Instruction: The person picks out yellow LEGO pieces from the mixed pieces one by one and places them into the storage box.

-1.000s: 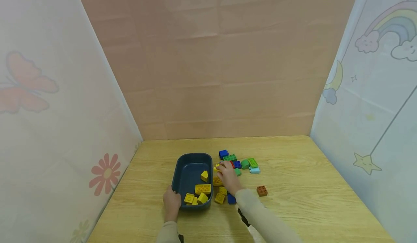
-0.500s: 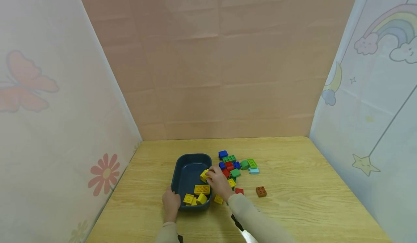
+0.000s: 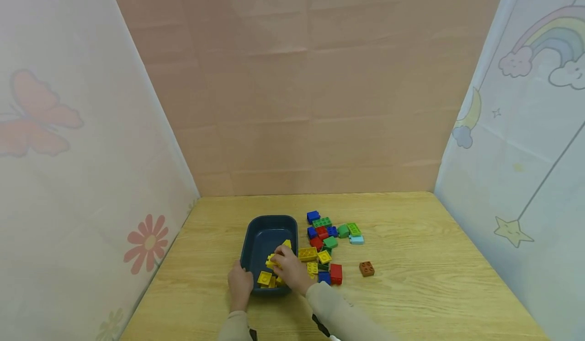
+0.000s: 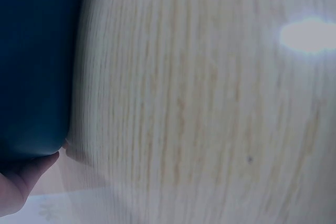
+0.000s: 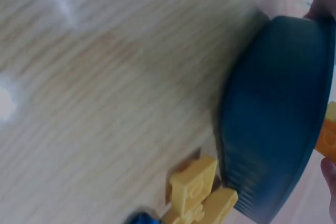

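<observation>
Head view first: we've got a yellow brick [image 3: 270, 261] over the middle of the blue bin [image 3: 245, 244], pinched in the right hand [image 3: 291, 269], fingers closed down narrow on it. Whether it touches the bricks below, we can't tell. Most elbow room inside is toward the far left, where the bin floor shows; the right side's tighter, with loose yellow bricks [image 3: 307, 253] just beside the wall. Wooden tabletop [image 3: 439, 270] runs on to the right past the brown brick [image 3: 366, 268]. The right forearm slants in from the lower right, hand across the near right rim, while the left hand [image 3: 240, 283] grips the bin's near left edge. Left wrist cam gives us something the head cam hides: a fingertip [image 4: 48, 162] against the bin's outer wall. Right wrist cam adds some ribbing [image 5: 244, 200] low on the bin's outside, which we don't get from above.
</observation>
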`<state>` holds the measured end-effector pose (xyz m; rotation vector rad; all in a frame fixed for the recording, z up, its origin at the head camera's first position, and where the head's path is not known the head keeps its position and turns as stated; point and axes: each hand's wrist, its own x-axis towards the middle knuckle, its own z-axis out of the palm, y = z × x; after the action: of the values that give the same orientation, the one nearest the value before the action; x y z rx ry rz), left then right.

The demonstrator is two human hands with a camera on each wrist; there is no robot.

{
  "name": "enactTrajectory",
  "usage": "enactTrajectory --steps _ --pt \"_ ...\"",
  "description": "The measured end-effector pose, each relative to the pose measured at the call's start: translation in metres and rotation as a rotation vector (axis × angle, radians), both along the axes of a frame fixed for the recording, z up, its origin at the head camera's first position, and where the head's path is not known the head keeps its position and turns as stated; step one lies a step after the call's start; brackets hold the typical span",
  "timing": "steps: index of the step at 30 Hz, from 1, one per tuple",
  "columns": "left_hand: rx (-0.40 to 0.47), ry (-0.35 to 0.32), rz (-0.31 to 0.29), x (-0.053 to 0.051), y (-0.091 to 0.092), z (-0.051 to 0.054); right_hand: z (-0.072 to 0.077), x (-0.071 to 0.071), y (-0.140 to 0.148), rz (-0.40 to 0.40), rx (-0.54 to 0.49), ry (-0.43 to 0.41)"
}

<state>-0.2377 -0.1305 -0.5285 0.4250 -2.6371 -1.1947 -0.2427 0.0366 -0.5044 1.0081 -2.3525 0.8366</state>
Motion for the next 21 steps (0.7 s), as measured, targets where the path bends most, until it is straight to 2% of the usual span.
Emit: enactTrajectory --steps 9,14,21 --pt "-0.024 -0.001 0.005 -0.001 0.001 0.000 -0.007 0.007 -0.003 -0.012 0.058 -0.025" --pt "-0.020 -0.025 0.007 -0.001 0.001 0.000 -0.011 0.008 -0.003 -0.008 0.072 -0.045" --pt "-0.008 -0.021 0.004 -0.001 0.001 0.000 -0.014 0.007 -0.005 -0.039 0.112 -0.024"
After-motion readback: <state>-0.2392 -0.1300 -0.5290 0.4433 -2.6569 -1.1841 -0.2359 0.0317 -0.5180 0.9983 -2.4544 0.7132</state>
